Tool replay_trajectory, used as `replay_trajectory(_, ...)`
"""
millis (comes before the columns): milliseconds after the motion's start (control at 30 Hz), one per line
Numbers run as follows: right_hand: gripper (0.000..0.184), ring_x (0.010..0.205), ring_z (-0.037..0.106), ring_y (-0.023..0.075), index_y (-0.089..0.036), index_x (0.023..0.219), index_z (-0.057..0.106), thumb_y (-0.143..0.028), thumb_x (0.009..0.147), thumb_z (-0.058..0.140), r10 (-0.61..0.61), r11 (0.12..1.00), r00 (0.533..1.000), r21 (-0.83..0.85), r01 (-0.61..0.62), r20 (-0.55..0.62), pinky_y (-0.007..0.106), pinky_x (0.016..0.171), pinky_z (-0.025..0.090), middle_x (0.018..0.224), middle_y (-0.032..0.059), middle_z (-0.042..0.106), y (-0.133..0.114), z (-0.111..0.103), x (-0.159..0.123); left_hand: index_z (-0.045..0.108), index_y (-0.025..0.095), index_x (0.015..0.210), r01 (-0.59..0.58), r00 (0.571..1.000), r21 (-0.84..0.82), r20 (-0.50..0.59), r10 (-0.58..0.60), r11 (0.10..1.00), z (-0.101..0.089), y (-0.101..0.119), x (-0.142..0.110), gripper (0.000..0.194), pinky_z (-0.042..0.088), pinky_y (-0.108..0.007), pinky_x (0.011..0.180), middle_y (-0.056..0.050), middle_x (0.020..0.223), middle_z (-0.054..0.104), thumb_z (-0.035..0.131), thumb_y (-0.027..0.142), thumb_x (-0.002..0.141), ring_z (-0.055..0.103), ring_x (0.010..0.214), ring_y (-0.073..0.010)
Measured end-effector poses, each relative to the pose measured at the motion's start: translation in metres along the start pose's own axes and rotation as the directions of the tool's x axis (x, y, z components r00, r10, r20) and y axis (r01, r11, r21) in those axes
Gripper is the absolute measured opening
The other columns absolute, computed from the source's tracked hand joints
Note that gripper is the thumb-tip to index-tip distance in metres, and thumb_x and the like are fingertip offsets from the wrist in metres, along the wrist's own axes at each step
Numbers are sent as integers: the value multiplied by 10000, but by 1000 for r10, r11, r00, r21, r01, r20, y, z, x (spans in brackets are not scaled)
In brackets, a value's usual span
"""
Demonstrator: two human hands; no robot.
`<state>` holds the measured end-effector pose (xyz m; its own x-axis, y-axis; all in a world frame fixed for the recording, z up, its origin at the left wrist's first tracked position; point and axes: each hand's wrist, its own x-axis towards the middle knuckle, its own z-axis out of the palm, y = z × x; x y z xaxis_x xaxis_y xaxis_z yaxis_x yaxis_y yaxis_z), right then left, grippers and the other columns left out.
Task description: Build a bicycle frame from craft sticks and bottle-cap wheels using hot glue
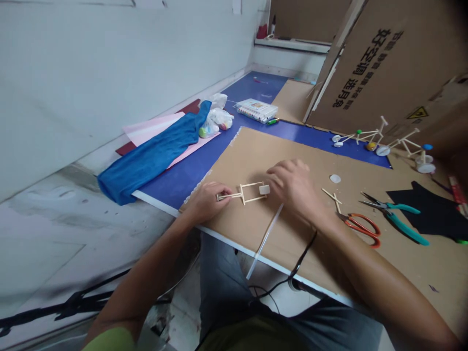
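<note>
My left hand (210, 200) pinches the left end of a small frame of thin wooden sticks (242, 195) lying on the cardboard sheet. A pale square piece (263, 189) sits at the frame's right end. Over that end is my right hand (290, 183), its fingers bent and drawn together; the hand itself hides what they grip. From beneath it a translucent glue stick (266, 239) slants toward me past the table edge. Near my right wrist a black cable (305, 256) runs down off the table.
Orange-handled scissors (363, 228), teal-handled pliers (397, 214), loose sticks (332, 196) and a white disc (335, 178) lie to the right. Behind them stand stick models with wheels (405, 144) and a large cardboard box (383, 63). Blue cloth (153, 151) and plastic bags (215, 119) lie back left.
</note>
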<state>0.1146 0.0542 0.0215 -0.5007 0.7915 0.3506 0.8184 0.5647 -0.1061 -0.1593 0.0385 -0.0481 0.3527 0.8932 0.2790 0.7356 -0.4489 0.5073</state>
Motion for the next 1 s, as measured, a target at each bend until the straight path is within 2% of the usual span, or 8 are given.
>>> replay_trajectory(67, 233, 1044, 550, 300, -167, 1121, 719, -256, 977, 559, 76, 996, 997, 46, -74, -35, 393, 864, 353, 1140, 142, 711, 14, -11, 2, 711, 206, 885, -9, 1000, 1, -1, 9, 1000, 0, 1, 0, 119, 500, -339, 811, -32, 890, 758, 618, 281, 875, 678, 859, -203)
replay_trajectory(133, 233, 1049, 574, 304, -159, 1123, 718, -251, 953, 588, 128, 988, 992, 82, -127, -5, 399, 887, 381, 1115, 141, 726, 23, -14, 3, 709, 205, 881, -21, 1000, 3, -5, 21, 1000, 1, 1, -1, 120, 499, -343, 810, -34, 882, 758, 617, 282, 877, 679, 852, -204)
replay_trajectory(367, 322, 1071, 641, 273, -160, 1235, 691, -244, 952, 563, 170, 968, 954, 141, -209, 247, 353, 888, 431, 1152, 123, 755, 21, 2, 4, 709, 211, 891, -25, 999, 21, -28, 26, 999, 2, 5, -3, 130, 503, -357, 825, -35, 883, 757, 613, 298, 891, 677, 855, -208)
replay_trajectory(500, 349, 1024, 669, 251, -186, 1236, 693, -187, 946, 499, 155, 974, 938, 112, -198, 311, 314, 820, 417, 1114, 110, 767, 18, 9, 5, 711, 207, 893, -35, 999, 29, -40, 36, 999, 3, 6, -4, 133, 500, -359, 824, -41, 881, 755, 615, 298, 890, 676, 860, -212)
replay_trajectory(600, 319, 978, 680, 251, -210, 1191, 706, -218, 945, 503, 115, 981, 932, 108, -161, 344, 311, 780, 395, 1069, 91, 779, 17, 10, 4, 713, 205, 898, -41, 998, 31, -39, 42, 999, 3, 7, -4, 138, 500, -360, 827, -44, 880, 756, 614, 301, 893, 675, 860, -213)
replay_trajectory(733, 328, 975, 675, 262, -217, 1228, 679, -293, 930, 564, 88, 982, 931, 126, -141, 354, 318, 782, 389, 1058, 77, 783, 16, 11, 3, 710, 206, 901, -32, 999, 29, -30, 33, 999, 3, 8, -3, 146, 504, -359, 844, -50, 902, 763, 611, 313, 898, 678, 876, -212)
replay_trajectory(1000, 358, 962, 664, 278, -208, 1237, 665, -317, 902, 600, 77, 982, 927, 130, -133, 367, 335, 795, 379, 1031, 76, 781, 16, 11, 3, 716, 217, 903, -28, 1000, 67, -8, 29, 997, 5, 7, -2, 133, 495, -358, 850, -44, 917, 774, 627, 314, 886, 682, 893, -216)
